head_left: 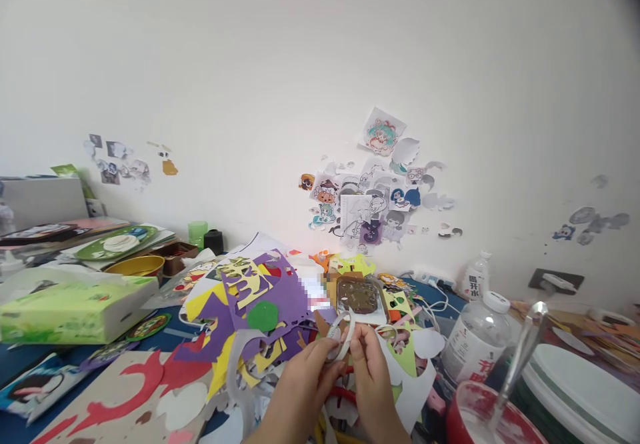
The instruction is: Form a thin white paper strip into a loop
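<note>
Both my hands are raised over a heap of cut coloured paper [260,291]. Between them is a small white roll of tape [341,335], held upright. My left hand [300,384] pinches its lower left edge with thumb and fingers. My right hand [369,371] grips its right side, fingertips on the rim. Just beyond the roll lies a brown square piece [357,296] on the paper pile. A green paper circle [263,315] rests on purple scraps to the left.
A green tissue pack [70,307] lies at left, with a yellow bowl [136,266] behind it. A plastic water bottle [476,337], a red cup [480,417] with a spoon and a white lidded tub [580,391] stand at right. Stickers [373,201] cover the wall.
</note>
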